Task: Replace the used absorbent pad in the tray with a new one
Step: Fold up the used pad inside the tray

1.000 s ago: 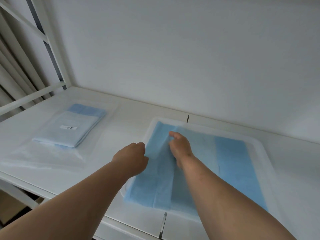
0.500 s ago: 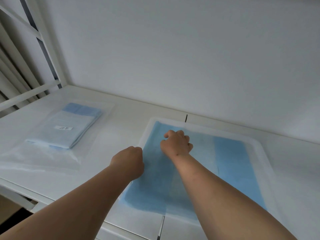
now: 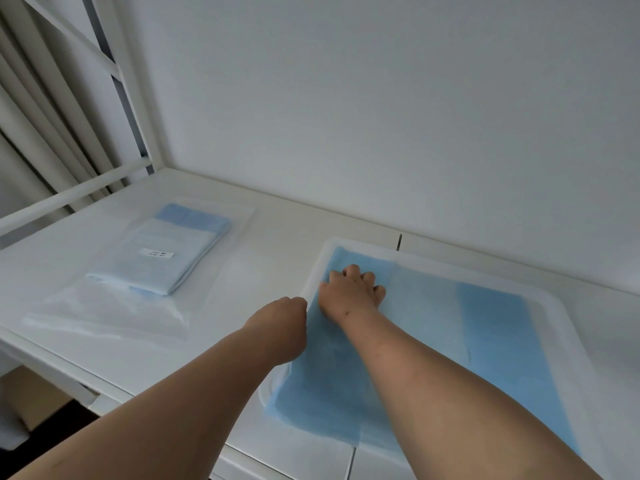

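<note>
A blue absorbent pad (image 3: 491,341) lies spread flat in the shallow white tray (image 3: 559,313) on the right half of the white shelf. My right hand (image 3: 353,291) presses its fingers on the pad near the far left corner. My left hand (image 3: 280,322) sits at the pad's left edge by the tray rim. Its fingers curl under and seem to pinch that edge, though the fingertips are hidden. A folded blue pad in a clear wrapper (image 3: 162,258) with a small white label lies to the left.
The clear plastic wrapper (image 3: 104,317) spreads towards the shelf's front edge (image 3: 86,379). A white wall rises close behind the tray. White frame bars (image 3: 69,195) and a curtain stand at the far left. A seam splits the shelf surface under the tray.
The raised fold of the blue pad has been laid flat to the left. My right hand has moved towards the far left corner and now presses down. My left hand has stayed by the left edge.
</note>
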Motion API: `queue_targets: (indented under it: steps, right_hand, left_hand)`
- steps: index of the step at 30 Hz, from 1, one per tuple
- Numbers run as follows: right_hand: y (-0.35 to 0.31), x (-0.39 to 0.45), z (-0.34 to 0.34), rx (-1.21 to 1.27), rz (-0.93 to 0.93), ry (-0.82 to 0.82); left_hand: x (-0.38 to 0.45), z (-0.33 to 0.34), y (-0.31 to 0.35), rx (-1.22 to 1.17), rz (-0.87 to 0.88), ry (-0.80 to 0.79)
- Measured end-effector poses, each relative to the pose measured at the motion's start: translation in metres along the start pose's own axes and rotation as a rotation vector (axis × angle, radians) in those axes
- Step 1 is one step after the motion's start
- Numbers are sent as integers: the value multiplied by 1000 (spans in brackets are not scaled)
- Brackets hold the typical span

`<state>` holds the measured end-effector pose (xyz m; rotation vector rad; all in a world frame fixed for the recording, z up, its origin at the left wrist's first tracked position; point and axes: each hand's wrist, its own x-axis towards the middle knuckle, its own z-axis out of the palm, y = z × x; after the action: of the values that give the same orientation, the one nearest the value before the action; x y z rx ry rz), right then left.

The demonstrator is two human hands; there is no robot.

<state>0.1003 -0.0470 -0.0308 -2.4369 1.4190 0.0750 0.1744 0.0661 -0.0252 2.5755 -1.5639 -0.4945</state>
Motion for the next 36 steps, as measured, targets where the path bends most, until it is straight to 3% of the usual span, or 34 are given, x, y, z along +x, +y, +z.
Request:
queue_targets:
  steps: [3,6,8,10,12,14,20,26,36]
  right_hand:
    - [-6,4,-2,8,-43,-65]
    - [-10,9,-2,198,-81,-121]
    - [-8,13,-4,368,-77,-85]
    - [-1,16,-7,468,-14,50]
    - [10,16,-9,440,78,189]
    - [18,13,-9,345,121,204]
    - [26,3,5,64,-41,-40]
    - [28,-10,3,162,-15,114]
    - [47,-36,-2,229,-35,141]
  left_hand:
    - [-1,1,-1,-8,-2,1]
    - [-3,1,-2,-20,6,5]
    - [-4,0,-3,-31,8,3]
    - [-6,-1,-3,-38,9,-1]
    - [-7,-2,-2,-39,11,-5]
    - [-9,-2,-1,-43,7,-6]
    - [-14,-2,4,-26,-4,27]
    - [-18,1,13,157,-24,53]
    - [-18,2,23,240,-42,45]
